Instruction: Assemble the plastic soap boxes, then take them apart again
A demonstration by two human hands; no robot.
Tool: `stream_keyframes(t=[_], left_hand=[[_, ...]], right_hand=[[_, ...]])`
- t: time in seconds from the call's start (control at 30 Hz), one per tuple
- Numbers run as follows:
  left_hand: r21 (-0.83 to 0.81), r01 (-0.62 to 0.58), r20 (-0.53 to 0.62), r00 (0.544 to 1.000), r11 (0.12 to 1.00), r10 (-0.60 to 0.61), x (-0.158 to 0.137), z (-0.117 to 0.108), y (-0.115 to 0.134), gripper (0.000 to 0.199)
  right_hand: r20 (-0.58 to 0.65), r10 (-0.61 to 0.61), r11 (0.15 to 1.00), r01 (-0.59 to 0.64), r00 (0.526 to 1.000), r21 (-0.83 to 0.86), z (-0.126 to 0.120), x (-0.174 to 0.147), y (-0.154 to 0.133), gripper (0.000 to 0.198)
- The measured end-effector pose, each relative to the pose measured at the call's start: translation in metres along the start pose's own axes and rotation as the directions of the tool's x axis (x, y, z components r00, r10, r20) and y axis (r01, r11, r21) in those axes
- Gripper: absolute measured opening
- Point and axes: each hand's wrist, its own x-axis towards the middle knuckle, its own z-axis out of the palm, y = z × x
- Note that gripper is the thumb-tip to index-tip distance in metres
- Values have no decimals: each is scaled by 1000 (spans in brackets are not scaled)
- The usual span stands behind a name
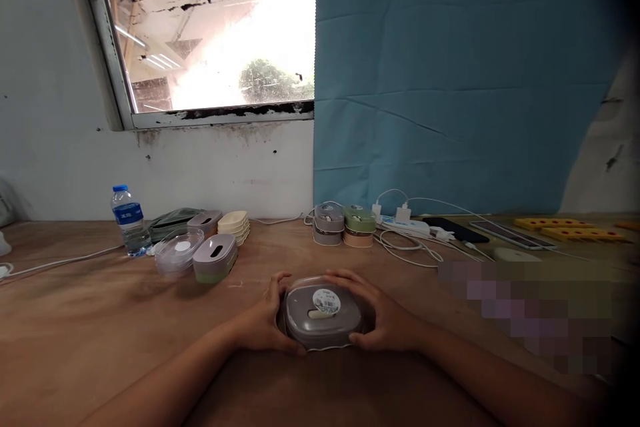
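A grey oval lidded box (323, 330) sits on the near middle of the wooden table, under a clear plastic cover. Its top bears a round printed sticker (327, 301) with a barcode, beside a pale slot. My left hand (270, 320) is curved round the box's left side, thumb at the lower front edge. From the right, my right hand (385, 317) grips the other side, fingers over the far edge and thumb at the front. The box's underside is hidden.
Left on the table (125, 347) are a water bottle (130, 220), clear lids (177, 253), a lilac-green box (215, 263) and stacked cream trays (235, 223). Behind stand stacked grey (329, 223) and green-orange (359, 225) boxes. Cables (407, 247), phones and yellow strips (580, 233) lie right.
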Motion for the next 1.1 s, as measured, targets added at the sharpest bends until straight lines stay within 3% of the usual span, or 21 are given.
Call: stream_keyframes(t=[0.17,0.57,0.9,1.1], left_hand=[[-97,-41,-4,999,994,41,1,-2,-2,107],[-8,-31,35,999,999,32,1,-11,-10,98],[20,-39,52,998,999,38,0,-13,-12,99],[-13,-56,70,996,998,56,1,-14,-9,98]], right_hand=[[-29,17,1000,-17,999,23,1,-1,-2,68],[36,141,984,-144,989,109,-6,0,-5,63],[49,127,962,-135,991,236,-4,-2,2,54],[30,55,995,-58,998,84,-7,0,-2,60]])
